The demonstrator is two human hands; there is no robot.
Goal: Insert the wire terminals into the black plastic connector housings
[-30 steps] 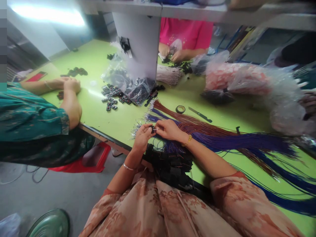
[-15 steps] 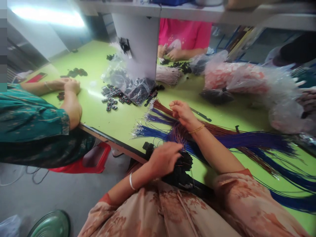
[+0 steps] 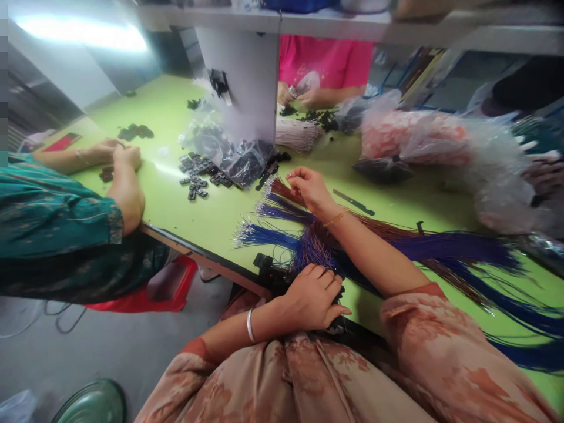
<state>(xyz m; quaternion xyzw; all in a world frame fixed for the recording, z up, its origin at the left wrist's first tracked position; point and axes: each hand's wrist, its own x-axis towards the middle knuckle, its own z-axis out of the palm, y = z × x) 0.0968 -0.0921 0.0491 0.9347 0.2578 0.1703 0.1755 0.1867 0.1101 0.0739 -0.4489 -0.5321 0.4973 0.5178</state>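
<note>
My right hand (image 3: pixel 311 187) hovers at the tip end of the brown wires (image 3: pixel 284 191), thumb and fingertips pinched together; whatever is between them is too small to make out. Over a heap of small black plastic parts (image 3: pixel 269 271) at the table's front edge lies my left hand (image 3: pixel 312 298), its thumb held apart and its fingers loosely bent, hiding most of the heap. Between the two hands spread blue wires (image 3: pixel 268 234) with bare silvery ends, tangled with brown ones farther right.
A flat dark metal strip (image 3: pixel 355 202) lies beyond my right wrist. Clear bags (image 3: pixel 249 164) and several small black modules (image 3: pixel 194 176) sit left of centre; a bag of pinkish parts (image 3: pixel 414 141) stands right. Two co-workers' hands (image 3: pixel 126 154) (image 3: pixel 304 97) work at the table.
My right hand has moved left, closer to the brown wire tips. My left hand has shifted right and down, and has settled over the black parts.
</note>
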